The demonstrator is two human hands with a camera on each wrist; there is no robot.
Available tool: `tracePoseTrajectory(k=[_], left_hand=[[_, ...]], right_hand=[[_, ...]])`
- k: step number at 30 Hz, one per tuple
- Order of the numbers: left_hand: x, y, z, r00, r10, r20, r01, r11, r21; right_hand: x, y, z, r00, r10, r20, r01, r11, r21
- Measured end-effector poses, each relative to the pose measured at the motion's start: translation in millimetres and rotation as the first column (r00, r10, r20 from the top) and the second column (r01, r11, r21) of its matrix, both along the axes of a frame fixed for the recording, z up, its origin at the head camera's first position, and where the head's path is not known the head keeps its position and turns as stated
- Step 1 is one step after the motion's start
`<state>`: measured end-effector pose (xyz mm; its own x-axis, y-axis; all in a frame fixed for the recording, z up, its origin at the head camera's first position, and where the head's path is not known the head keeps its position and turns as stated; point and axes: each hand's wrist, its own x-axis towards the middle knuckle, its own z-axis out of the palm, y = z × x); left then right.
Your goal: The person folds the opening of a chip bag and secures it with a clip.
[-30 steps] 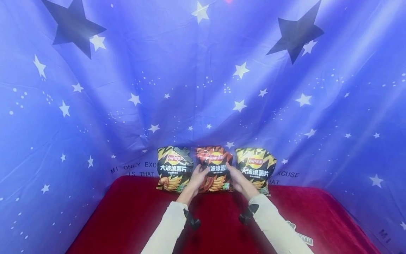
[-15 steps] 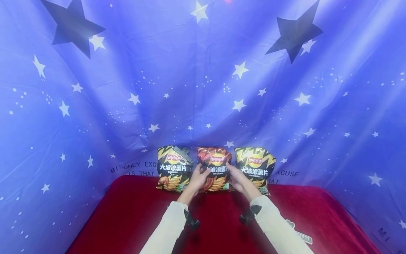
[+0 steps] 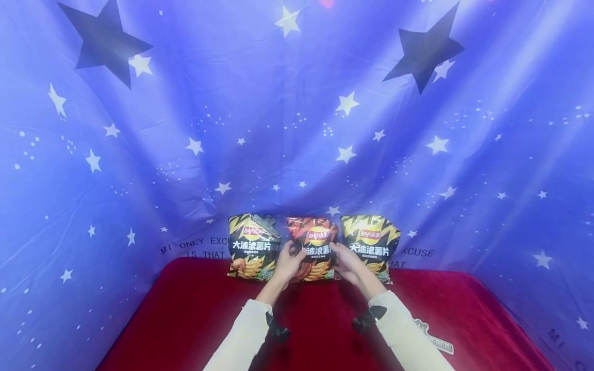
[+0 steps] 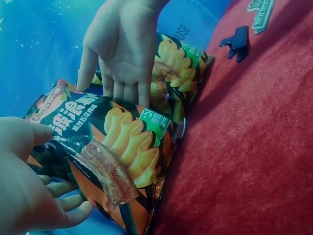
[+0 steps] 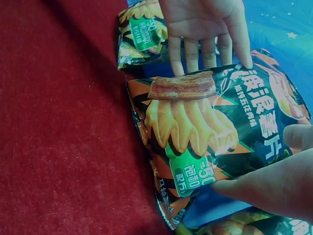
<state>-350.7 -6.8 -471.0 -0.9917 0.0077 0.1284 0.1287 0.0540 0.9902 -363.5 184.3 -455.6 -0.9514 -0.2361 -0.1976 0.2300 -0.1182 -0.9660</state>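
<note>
From my head, I see three chip bags in a row at the back of the table. The middle one, a red-topped bag [image 3: 317, 250], is between my hands: my left hand [image 3: 289, 263] grips its left side and my right hand [image 3: 350, 265] its right, each thumb toward the front. On my left is a yellow-and-black bag [image 3: 252, 247] with a grey clip [image 3: 265, 224] at its upper corner; on my right, another black-and-yellow bag [image 3: 371, 242]. Red cloth [image 3: 306, 330] covers the table, a pale flat piece [image 3: 438, 342] lies by my right sleeve [image 3: 415, 335], and a blue star-printed curtain [image 3: 297, 113] hangs behind and around.

At my left wrist, my thumb touches the bag's printed front and my other fingers bend along its edge. Its chips show only as pictures; I can't see inside.

At my right wrist, the same bag fills the middle, my thumb near its lettering. My left hand's fingers reach behind its far edge, and red cloth spreads alongside.
</note>
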Motion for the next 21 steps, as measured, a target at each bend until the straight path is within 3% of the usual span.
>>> tracePoseTrajectory(k=[5, 15, 21], left_hand=[[9.5, -1.9, 9.9, 1.000, 0.004, -0.027, -0.004, 1.000, 0.014], [32.0, -16.1, 41.4, 0.997, -0.060, -0.045, 0.062, 0.997, 0.038], [42.2, -29.1, 44.6, 0.993, -0.117, -0.009, 0.118, 0.992, 0.040]], right_hand=[[6.7, 5.9, 9.6, 0.999, -0.008, -0.034, 0.008, 1.000, -0.007], [32.8, 20.9, 42.8, 0.991, 0.100, -0.084, -0.101, 0.995, -0.009], [48.8, 32.4, 50.3, 0.982, 0.155, -0.105, -0.146, 0.986, 0.084]])
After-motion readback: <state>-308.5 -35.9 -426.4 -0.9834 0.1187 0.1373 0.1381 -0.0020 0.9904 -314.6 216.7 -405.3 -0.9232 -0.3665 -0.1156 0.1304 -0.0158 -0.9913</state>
